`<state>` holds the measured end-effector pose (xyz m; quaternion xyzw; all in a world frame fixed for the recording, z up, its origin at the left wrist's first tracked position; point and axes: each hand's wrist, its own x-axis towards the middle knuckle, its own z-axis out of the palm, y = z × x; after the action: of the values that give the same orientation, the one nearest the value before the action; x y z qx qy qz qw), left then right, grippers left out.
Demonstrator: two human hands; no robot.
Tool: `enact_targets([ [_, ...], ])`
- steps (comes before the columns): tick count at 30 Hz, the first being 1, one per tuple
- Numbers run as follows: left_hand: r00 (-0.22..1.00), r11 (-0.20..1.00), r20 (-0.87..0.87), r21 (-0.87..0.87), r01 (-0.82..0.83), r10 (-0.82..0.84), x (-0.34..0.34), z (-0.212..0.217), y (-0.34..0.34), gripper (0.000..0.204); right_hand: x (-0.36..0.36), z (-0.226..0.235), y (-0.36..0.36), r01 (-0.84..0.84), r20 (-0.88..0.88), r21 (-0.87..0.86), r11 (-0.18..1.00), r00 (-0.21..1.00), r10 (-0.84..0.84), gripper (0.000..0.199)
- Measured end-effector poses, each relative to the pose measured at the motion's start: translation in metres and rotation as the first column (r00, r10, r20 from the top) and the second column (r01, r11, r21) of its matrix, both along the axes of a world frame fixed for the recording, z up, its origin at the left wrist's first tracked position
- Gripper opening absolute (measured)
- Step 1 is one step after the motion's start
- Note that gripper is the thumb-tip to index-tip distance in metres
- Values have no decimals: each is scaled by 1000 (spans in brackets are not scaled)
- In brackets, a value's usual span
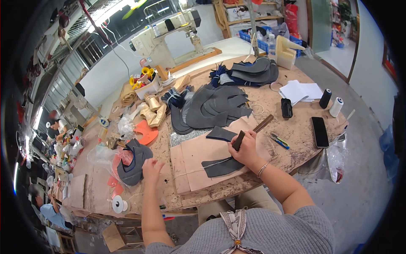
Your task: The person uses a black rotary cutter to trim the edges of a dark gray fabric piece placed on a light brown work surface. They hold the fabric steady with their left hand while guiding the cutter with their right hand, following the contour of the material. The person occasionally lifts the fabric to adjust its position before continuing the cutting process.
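On the workbench (296, 131), right hand (245, 150) around hammer (252, 132).

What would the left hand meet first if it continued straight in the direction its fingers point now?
Most likely the stack of grey cut pieces directly ahead of the left hand; its fingertips seem almost at the stack's edge, though depth is unclear.

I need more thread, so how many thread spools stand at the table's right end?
2: a black spool and a white spool, side by side right of the white papers. Others may be hidden.

Phone (319, 131) right of leather stack (215, 108)
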<state>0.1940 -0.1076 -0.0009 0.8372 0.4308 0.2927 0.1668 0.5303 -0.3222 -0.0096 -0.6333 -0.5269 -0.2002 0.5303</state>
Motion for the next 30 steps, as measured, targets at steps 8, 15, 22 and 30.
enact_targets([
  [8, 826, 821, -104, 96, 562, -554, 169, -18, -118, 14, 1, -3, -1, 13, 5, -2, 1000, 1000, -13, 17],
  [15, 722, 720, -28, -107, 685, -691, 171, -18, -105, 11, 1, -4, 2, -12, -16, 5, 1000, 1000, 12, 16],
  [22, 687, 675, -203, 134, 726, -698, 166, -9, -115, 12, 1, -4, 1, -21, -17, 4, 1000, 1000, 21, 16],
  [30, 701, 639, -230, 294, 711, -675, 161, -28, -115, 14, -15, 49, -5, -44, 73, 101, 994, 997, 36, 15],
])
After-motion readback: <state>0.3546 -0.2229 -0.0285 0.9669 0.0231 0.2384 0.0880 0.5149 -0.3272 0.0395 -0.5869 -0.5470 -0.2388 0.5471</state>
